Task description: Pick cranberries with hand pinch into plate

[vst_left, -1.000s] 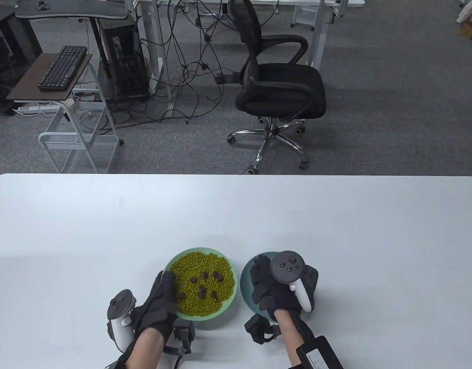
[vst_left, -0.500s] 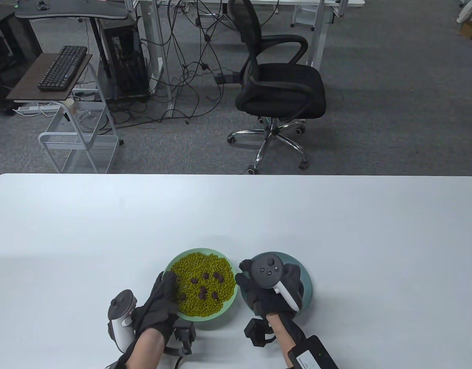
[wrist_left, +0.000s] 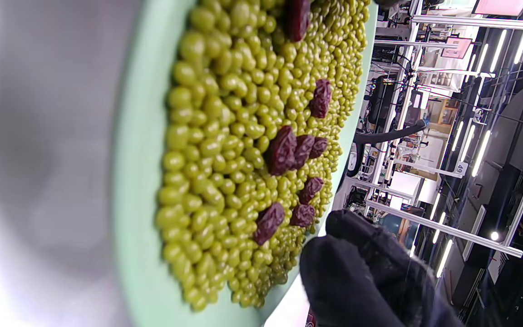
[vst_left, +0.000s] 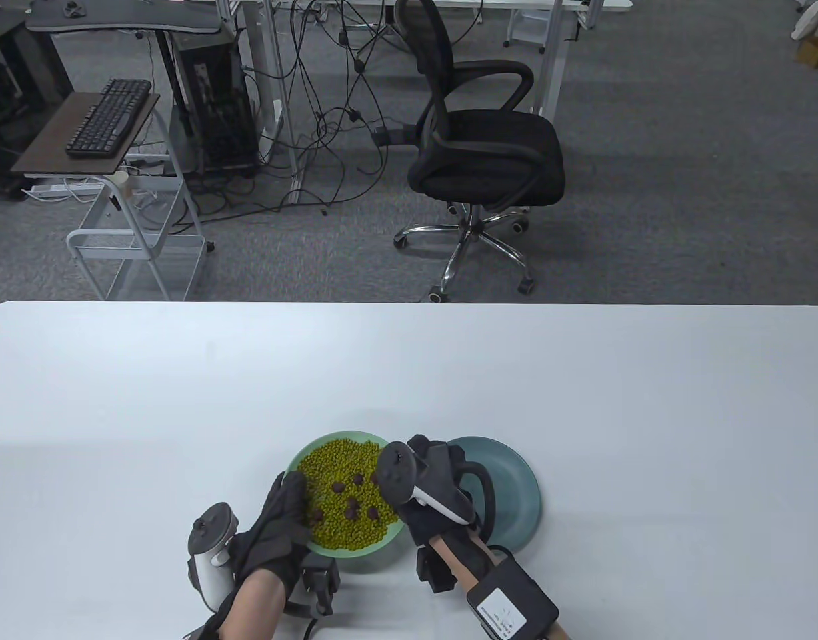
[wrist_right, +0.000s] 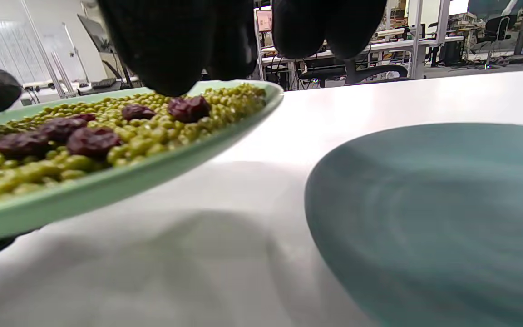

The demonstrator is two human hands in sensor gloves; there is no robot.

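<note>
While your left hand (vst_left: 279,527) rested its fingers over the near-left rim of the light green plate (vst_left: 329,547), steadying it and gripping nothing else, the dish could still have tipped or slid if you had pressed harder there, spilling green beans (vst_left: 335,460) onto the white table (vst_left: 182,400). Among those beans lay the cranberries (vst_left: 350,508), dark and wrinkled, clustered toward the middle. Your right hand (vst_left: 425,493) hovered over that plate's right side, fingertips (wrist_right: 166,68) drawn together just above one cranberry (wrist_right: 189,108); I cannot tell whether they touched it, and nothing showed between them. A careless pinch might have caught beans along with the fruit, or nudged the berry deeper into the pile. To the right, just beside the green plate, the teal plate (vst_left: 515,493) waited.
</note>
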